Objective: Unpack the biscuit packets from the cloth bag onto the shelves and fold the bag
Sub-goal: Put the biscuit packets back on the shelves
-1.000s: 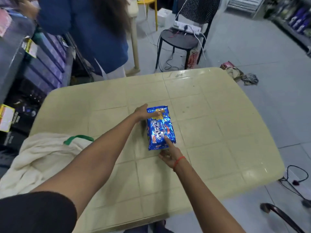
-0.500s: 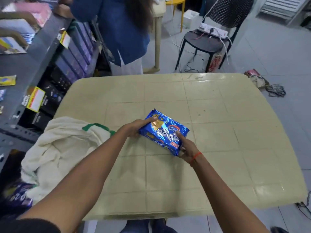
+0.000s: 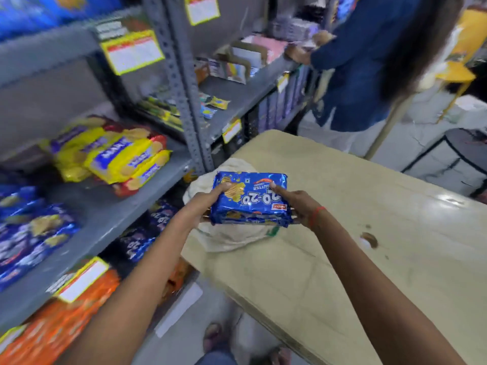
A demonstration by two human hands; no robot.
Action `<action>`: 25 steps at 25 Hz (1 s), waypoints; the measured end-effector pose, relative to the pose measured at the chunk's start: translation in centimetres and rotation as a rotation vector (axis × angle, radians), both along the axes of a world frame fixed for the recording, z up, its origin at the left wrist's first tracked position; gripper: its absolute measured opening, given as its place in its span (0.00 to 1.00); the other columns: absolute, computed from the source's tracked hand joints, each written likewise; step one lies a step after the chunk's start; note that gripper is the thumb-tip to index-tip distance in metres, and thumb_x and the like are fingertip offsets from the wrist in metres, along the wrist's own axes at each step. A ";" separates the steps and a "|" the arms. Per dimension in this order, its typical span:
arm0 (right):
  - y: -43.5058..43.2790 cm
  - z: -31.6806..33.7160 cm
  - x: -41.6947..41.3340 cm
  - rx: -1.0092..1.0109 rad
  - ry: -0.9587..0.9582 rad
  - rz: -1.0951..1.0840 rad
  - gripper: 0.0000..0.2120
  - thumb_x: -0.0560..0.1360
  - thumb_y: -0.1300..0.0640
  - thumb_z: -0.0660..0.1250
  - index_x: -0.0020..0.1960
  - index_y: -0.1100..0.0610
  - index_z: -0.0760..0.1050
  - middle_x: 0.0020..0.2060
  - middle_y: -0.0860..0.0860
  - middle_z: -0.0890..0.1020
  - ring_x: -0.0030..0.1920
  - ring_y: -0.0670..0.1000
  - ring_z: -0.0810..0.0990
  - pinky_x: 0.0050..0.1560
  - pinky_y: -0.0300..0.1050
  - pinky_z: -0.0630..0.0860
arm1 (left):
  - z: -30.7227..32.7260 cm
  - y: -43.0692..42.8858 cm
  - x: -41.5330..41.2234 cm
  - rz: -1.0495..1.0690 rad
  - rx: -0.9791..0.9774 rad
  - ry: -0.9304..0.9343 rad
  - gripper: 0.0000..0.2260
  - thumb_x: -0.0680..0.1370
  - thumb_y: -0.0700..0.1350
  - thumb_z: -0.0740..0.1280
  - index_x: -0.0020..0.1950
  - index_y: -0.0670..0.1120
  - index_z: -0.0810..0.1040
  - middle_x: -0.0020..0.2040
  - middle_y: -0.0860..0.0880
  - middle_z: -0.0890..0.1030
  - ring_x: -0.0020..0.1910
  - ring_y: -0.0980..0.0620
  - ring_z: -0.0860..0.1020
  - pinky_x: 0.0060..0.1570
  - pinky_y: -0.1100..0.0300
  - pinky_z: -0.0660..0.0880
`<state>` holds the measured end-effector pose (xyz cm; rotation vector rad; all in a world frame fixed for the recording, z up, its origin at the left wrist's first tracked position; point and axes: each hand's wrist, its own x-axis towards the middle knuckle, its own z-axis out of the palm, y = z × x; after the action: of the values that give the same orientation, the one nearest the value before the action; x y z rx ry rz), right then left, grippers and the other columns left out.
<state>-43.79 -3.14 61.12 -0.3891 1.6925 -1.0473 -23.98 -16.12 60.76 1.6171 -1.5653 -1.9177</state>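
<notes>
A blue biscuit packet (image 3: pixel 253 204) is held in the air between both hands, above the table's left edge. My left hand (image 3: pixel 204 204) grips its left end and my right hand (image 3: pixel 295 204) grips its right end. Under the packet the cream cloth bag (image 3: pixel 232 239) with green trim lies crumpled on the table (image 3: pixel 369 233). The grey metal shelves (image 3: pixel 105 214) stand to the left, with several blue biscuit packets (image 3: pixel 29 233) on the middle shelf and yellow packets (image 3: pixel 118 156) beside them.
Orange packets (image 3: pixel 60 322) fill the lower shelf, dark blue packets (image 3: pixel 142 241) sit under the middle shelf. A person in blue (image 3: pixel 369 69) stands at the far end of the shelves. A black stool (image 3: pixel 458 159) is at the right.
The packet has been lifted off the table and carried left with both hands. My view has swung left from the table toward the shelves.
</notes>
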 end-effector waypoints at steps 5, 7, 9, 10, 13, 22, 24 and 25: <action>-8.9 4.6 10.6 -0.026 0.146 0.380 0.22 0.67 0.35 0.69 0.40 0.54 0.78 0.37 0.51 0.84 0.37 0.51 0.80 0.35 0.41 0.77 | 3.3 -1.9 14.0 0.342 -0.123 -0.069 0.31 0.64 0.69 0.68 0.56 0.49 0.78 0.56 0.48 0.82 0.47 0.51 0.81 0.36 0.60 0.75; -11.7 5.9 15.0 -0.079 0.153 0.484 0.21 0.65 0.34 0.70 0.42 0.52 0.76 0.40 0.51 0.84 0.40 0.52 0.81 0.39 0.45 0.80 | 4.9 -2.1 19.2 0.463 -0.186 -0.126 0.42 0.58 0.73 0.66 0.62 0.45 0.74 0.62 0.45 0.78 0.57 0.44 0.78 0.47 0.53 0.78; -14.2 6.6 19.6 -0.107 0.143 0.567 0.26 0.62 0.33 0.71 0.48 0.52 0.75 0.43 0.51 0.83 0.44 0.52 0.81 0.45 0.51 0.81 | 6.2 -2.4 24.2 0.569 -0.236 -0.172 0.47 0.54 0.75 0.64 0.61 0.42 0.75 0.63 0.42 0.79 0.59 0.42 0.78 0.59 0.46 0.76; -15.4 6.9 22.3 -0.110 0.136 0.621 0.32 0.61 0.32 0.71 0.54 0.54 0.74 0.47 0.54 0.83 0.47 0.53 0.81 0.49 0.55 0.81 | 6.5 -2.6 26.7 0.628 -0.250 -0.173 0.45 0.54 0.75 0.64 0.59 0.43 0.77 0.61 0.42 0.80 0.58 0.42 0.78 0.61 0.45 0.75; -18.5 7.2 29.3 -0.174 0.125 0.722 0.36 0.63 0.34 0.70 0.64 0.53 0.72 0.59 0.58 0.81 0.56 0.55 0.80 0.59 0.61 0.78 | 6.7 -2.8 32.8 0.778 -0.239 -0.131 0.33 0.61 0.71 0.67 0.54 0.49 0.77 0.57 0.47 0.81 0.51 0.48 0.81 0.50 0.52 0.79; -25.2 4.5 41.9 -0.232 0.169 0.706 0.25 0.74 0.43 0.66 0.61 0.61 0.76 0.64 0.59 0.78 0.65 0.62 0.74 0.63 0.58 0.70 | 4.6 -6.3 41.7 0.974 -0.206 -0.068 0.25 0.65 0.67 0.70 0.48 0.48 0.75 0.51 0.47 0.79 0.47 0.48 0.78 0.54 0.49 0.77; -25.8 3.7 42.6 -0.244 0.217 0.708 0.27 0.74 0.41 0.66 0.61 0.63 0.76 0.62 0.62 0.79 0.64 0.63 0.75 0.64 0.58 0.71 | 3.7 -6.9 42.1 0.987 -0.157 -0.064 0.29 0.65 0.67 0.70 0.55 0.47 0.75 0.54 0.47 0.79 0.52 0.46 0.78 0.57 0.44 0.77; -26.0 3.4 42.8 -0.257 0.235 0.712 0.27 0.73 0.41 0.66 0.60 0.62 0.76 0.61 0.61 0.80 0.63 0.63 0.76 0.63 0.57 0.72 | 3.4 -7.2 42.2 1.001 -0.134 -0.059 0.30 0.65 0.67 0.70 0.56 0.47 0.74 0.55 0.46 0.79 0.54 0.45 0.78 0.57 0.43 0.77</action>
<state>-0.98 -29.18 64.53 -1.2179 1.4341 -0.6930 18.21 -23.28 64.12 1.8666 -0.6148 -1.1870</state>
